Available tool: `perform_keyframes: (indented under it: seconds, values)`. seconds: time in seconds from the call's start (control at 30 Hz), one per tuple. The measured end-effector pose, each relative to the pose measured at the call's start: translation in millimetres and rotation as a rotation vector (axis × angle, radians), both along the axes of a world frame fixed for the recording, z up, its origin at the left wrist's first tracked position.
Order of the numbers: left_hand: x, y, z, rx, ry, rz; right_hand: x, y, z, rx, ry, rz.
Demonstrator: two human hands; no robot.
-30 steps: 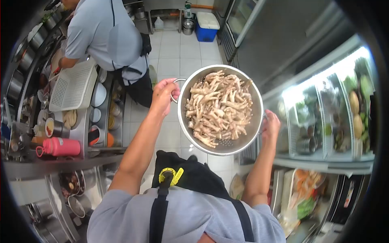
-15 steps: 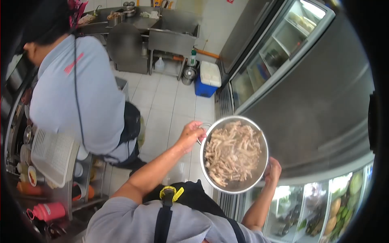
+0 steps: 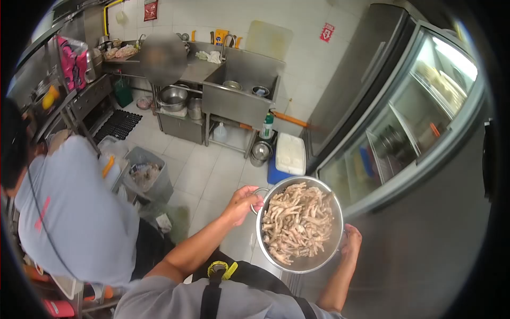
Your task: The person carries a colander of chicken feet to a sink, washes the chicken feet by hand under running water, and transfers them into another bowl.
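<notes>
Clearly, the left hand (image 3: pixel 244 205) is closed around a ring handle (image 3: pixel 261 190), its thumb and fingers pinching the metal at the near-left side of a round metal bowl (image 3: pixel 314 262). The right hand (image 3: pixel 350 241) curls in against the bowl's opposite side and helps bear it; its exact fingertip hold is hidden.

Between the two hands, the bowl hangs in the air in front of the person's body, its open top facing the camera. Inside lies a heap of pale chicken feet (image 3: pixel 297 222), filling much of the bowl and leaving some bare metal along the edge.

As far as can be judged, the gathering and lifting are done: the feet are all within the rim and the bowl is off any surface. It is not yet set down or emptied.

Just beyond the bowl, on the tiled floor (image 3: pixel 204 173), sits a blue cooler with a white lid (image 3: pixel 290 153). Farther out, a steel sink (image 3: pixel 236 112) stands ahead, a glass-door fridge (image 3: pixel 419 162) is to the right, and a co-worker (image 3: pixel 79 212) in grey leans at the left.
</notes>
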State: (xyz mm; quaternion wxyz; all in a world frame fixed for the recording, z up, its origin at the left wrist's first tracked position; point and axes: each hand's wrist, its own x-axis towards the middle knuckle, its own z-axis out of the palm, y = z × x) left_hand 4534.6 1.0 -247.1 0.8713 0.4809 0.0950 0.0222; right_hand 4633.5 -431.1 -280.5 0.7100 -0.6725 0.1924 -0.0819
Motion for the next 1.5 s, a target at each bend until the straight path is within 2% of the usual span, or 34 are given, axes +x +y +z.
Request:
perform_keyframes:
  seconds: [0.1,0.17,0.3,0.43,0.5,0.6,0.7,0.73,0.83,0.87,0.97,1.0,1.07,1.13,1.17,1.3,1.37,1.4,1.5]
  values:
    - [52.7,30.2,4.4,-0.05,-0.063,-0.041,51.4,21.7,21.0,-0.003,0.075,0.067]
    - [78.3,45.4,10.8,-0.098,-0.099,-0.099,74.4,38.1,21.5,0.001,0.106,-0.021]
    - [143.9,69.4,18.2,-0.142,-0.137,-0.249,109.3,66.0,73.5,-0.102,0.173,-0.049]
    - [213.6,87.4,5.3,-0.186,-0.181,-0.379,156.1,72.3,73.2,-0.082,0.103,-0.101]
    - [246.6,98.0,3.1,-0.182,-0.154,-0.394,181.2,80.7,74.5,-0.165,0.133,-0.187]
    - [303.8,117.0,-5.0,-0.196,-0.133,-0.414,243.5,78.3,50.1,-0.122,0.151,-0.143]
    - [357.3,148.6,11.9,-0.081,-0.056,-0.407,306.9,89.0,32.8,-0.096,0.138,-0.029]
    - [375.6,163.8,10.1,-0.102,-0.111,-0.385,338.7,108.8,34.3,-0.091,0.136,-0.01]
    - [421.1,202.1,24.6,-0.102,-0.096,-0.233,404.5,178.5,63.6,-0.155,0.105,0.153]
    - [453.6,227.3,25.3,-0.082,-0.12,-0.181,449.2,211.2,67.9,-0.187,0.083,0.26]
    - [561.0,305.6,15.9,-0.049,-0.174,-0.059,608.3,272.0,24.1,-0.095,-0.065,0.286]
    - [575.1,312.8,9.9,-0.06,-0.173,-0.06,613.5,272.6,21.3,-0.137,-0.031,0.346]
    - [574.5,311.4,12.0,-0.08,-0.161,-0.077,572.4,307.2,68.6,-0.178,0.053,0.323]
    - [572.9,295.7,61.5,-0.083,-0.119,-0.063,560.5,292.3,120.5,-0.206,0.12,0.317]
    - [579.4,300.1,76.3,-0.084,-0.098,-0.056,567.6,291.1,119.3,-0.224,0.169,0.309]
    - [636.0,361.8,53.6,-0.003,-0.068,-0.191,597.6,332.7,87.2,-0.376,0.247,0.179]
    - [657.1,378.9,41.7,-0.054,-0.052,-0.252,599.3,342.3,79.3,-0.405,0.282,0.116]
    - [665.8,384.6,35.4,-0.091,-0.017,-0.273,601.9,335.0,72.1,-0.538,0.197,0.141]
    - [696.7,417.9,22.3,-0.137,0.054,-0.447,614.1,356.8,80.3,-0.631,0.296,0.08]
